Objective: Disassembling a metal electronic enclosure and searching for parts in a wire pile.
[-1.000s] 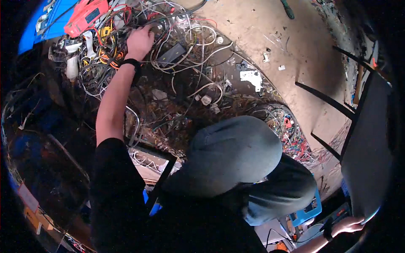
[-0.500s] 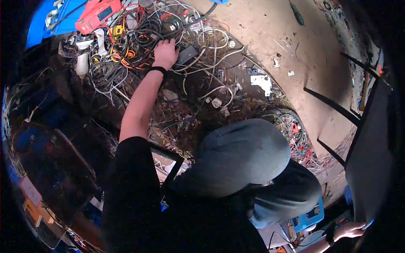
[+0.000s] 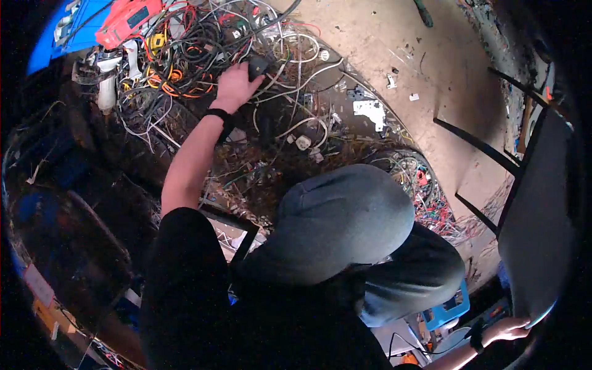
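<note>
At the far left-centre, my left hand (image 3: pixel 235 88) reaches into a heap of tangled cables (image 3: pixel 200 52). Its thumb and fingers close around a small dark grey box (image 3: pixel 258 65) that looks like a power adapter. Down at the lower right, my right hand (image 3: pixel 507 329) grips the bottom edge of a large dark flat panel (image 3: pixel 538 216). That panel stands tilted, and several thin black prongs (image 3: pixel 478 147) stick out from it to the left. Part of the right hand's fingers is hidden by the panel edge.
A red device (image 3: pixel 128 23) lies at the heap's far left, beside a blue surface (image 3: pixel 43 46). White cables and plugs (image 3: pixel 303 143) spread over the debris. A tan board (image 3: pixel 394 61) fills the far right. Coloured wire scraps (image 3: pixel 425 194) lie beyond my knee (image 3: pixel 351 216).
My left hand has shifted from lying beside the grey box to closing around it, and the box has turned. The whole view has slid slightly left. My right hand stays on the panel.
</note>
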{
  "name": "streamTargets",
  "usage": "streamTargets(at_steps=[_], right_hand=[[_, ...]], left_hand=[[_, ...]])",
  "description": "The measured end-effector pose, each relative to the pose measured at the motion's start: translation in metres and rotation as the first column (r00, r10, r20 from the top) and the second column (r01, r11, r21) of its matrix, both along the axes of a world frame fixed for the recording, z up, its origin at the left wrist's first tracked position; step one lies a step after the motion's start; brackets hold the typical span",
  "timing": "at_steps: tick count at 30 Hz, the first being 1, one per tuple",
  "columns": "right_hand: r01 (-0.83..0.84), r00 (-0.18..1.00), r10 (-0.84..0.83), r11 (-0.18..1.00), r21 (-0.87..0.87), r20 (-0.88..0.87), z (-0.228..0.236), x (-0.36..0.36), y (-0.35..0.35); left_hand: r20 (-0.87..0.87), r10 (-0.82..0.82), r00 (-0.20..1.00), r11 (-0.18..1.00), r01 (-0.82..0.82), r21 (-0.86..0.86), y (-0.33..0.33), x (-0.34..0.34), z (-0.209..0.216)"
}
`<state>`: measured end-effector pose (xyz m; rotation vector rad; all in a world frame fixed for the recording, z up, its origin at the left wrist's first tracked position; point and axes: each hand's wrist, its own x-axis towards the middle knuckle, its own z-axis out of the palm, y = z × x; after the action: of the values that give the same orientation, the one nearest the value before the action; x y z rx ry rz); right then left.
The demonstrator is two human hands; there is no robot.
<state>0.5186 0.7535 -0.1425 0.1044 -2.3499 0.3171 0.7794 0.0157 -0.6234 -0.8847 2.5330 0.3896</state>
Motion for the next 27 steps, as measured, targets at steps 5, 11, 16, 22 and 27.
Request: streamTargets(at_steps=[5, 11, 16, 22, 27], right_hand=[[0.040, 0.999, -0.040, 0.999, -0.026, 0.003, 0.018, -0.020, 0.154], [0.026, 1.000, -0.026, 1.000, -0.007, -0.012, 0.045, -0.040, 0.203], [0.020, 1.000, -0.020, 1.000, -0.010, 0.005, 0.013, -0.026, 0.126], [0.047, 0.997, -0.046, 0.999, -0.008, 0.057, 0.012, -0.035, 0.192], [0.016, 0.999, -0.008, 0.979, 0.203, -0.039, 0.228, -0.093, 0.287]], left_hand=[[0.124, 0.566, 0.815, 0.375, -0.389, 0.842, -0.012, -0.004, 0.059], [0.309, 0.731, 0.608, -0.250, -0.182, 0.951, 0.010, 0.011, 0.069], [0.428, 0.762, 0.487, -0.464, -0.052, 0.884, 0.030, 0.006, 0.099], [0.433, 0.798, 0.420, -0.458, -0.045, 0.888, 0.034, -0.001, 0.103], [0.575, 0.757, 0.311, -0.633, 0.129, 0.764, 0.052, 0.017, 0.023]])
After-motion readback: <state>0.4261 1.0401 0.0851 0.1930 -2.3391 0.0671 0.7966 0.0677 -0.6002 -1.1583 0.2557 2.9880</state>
